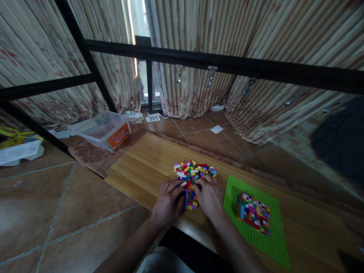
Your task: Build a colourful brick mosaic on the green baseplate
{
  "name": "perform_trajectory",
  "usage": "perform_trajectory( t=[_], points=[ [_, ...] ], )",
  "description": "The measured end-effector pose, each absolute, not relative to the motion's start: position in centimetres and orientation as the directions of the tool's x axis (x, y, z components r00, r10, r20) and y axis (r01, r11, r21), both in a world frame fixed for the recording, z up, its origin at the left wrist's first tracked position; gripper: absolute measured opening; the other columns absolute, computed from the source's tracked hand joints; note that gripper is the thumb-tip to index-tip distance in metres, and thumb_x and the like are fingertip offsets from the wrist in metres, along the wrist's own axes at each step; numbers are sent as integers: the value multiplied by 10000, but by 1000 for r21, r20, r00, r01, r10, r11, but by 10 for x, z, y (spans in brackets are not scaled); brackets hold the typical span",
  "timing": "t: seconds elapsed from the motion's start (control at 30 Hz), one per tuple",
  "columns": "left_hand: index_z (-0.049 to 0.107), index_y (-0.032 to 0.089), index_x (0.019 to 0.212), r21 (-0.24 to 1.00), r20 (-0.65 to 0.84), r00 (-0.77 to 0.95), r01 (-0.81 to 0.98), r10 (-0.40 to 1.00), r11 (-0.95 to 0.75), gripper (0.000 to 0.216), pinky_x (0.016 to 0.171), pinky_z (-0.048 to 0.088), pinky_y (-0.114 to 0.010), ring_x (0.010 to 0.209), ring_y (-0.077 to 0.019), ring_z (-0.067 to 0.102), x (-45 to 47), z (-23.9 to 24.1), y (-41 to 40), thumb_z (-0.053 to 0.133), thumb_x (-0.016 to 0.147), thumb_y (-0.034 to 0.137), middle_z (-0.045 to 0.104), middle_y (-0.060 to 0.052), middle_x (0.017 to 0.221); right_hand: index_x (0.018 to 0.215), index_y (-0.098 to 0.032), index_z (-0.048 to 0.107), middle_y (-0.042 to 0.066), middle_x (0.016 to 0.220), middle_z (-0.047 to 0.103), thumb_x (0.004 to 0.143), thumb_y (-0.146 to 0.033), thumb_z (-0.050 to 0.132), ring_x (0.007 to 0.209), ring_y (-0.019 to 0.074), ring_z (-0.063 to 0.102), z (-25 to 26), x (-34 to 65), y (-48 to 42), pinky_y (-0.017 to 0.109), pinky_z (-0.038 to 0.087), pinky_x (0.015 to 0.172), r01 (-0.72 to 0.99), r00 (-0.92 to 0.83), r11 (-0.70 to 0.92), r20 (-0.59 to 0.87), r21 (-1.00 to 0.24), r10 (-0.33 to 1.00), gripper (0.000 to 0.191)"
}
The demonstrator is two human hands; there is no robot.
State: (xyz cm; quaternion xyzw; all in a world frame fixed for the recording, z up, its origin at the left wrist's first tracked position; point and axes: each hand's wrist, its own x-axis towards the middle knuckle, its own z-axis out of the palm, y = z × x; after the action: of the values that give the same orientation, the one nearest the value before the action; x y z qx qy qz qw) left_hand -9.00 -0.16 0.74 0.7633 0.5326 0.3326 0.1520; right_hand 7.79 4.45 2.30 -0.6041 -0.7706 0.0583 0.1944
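Bricks point(196, 171) beside hands point(168, 201) slightly apart, hold unclear, one blue piece point(186, 201) between them, long axis near-to-far

One left hand point(168, 203), one right hand point(209, 192): two in all. One tabletop point(139, 163). One green baseplate point(273, 244); one brick-built block point(254, 212). One heap of loose bricks point(195, 169); pieces overlap, too small to count singly. One clear bin point(98, 127), bearing one orange label point(119, 136). Four metal strips point(211, 77) hanging in view.
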Motion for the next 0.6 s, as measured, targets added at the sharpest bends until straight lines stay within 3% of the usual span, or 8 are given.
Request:
perform_trajectory(
  t=[0.23,0.6],
  points=[
    [602,243,1059,590,344,224,704,912,-395,271,982,358,-486,1142,-239,467,-91,8,-1,491,819,185,542,-80,1217,742,-218,662,79,858,612,825,-348,545,903,249,508,31,67,43,367,347,766,964,-119,152,152,-220,981,194],
    [608,237,1036,590,349,207,709,914,-386,253,977,373,-470,1133,-233,474,-90,6,-1,496,815,184,548,-73,1216,771,-244,678,58,850,623,831,-263,525,869,228,524,21,86,44,361,361,788,951,-151,198,202,-238,968,166]
  ],
)
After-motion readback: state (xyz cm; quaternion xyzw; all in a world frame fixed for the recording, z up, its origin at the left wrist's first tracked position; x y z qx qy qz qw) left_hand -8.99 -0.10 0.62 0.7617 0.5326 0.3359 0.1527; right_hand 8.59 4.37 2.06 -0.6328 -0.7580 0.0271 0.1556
